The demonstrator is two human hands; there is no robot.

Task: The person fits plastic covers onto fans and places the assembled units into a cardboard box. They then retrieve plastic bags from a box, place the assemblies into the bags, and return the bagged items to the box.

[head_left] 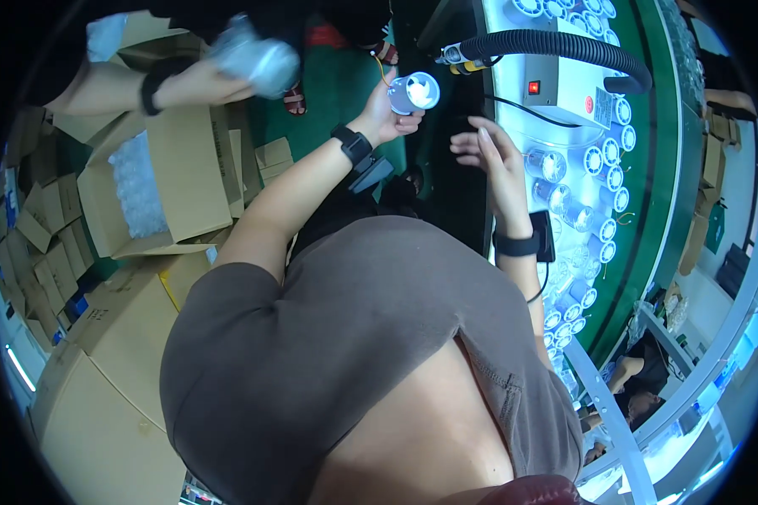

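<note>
**Lamp in your left hand, right hand open over the counter**

Your brown shirt [354, 353] fills the near view. Beyond it, your right hand [490, 156] hangs open with fingers spread, holding nothing, at the edge of the lit counter [514, 84], just beside the rows of round lamps [602, 194] lying there. Your left hand [385, 118] is closed around one white lamp [414, 92], lifted off the counter and left of it. Farther up, a black hose [556, 46] curves over a grey box [564, 88]. Off to your left, another person's hand [202, 80] holds a clear bag [257, 57] above an open carton [156, 181].
</note>
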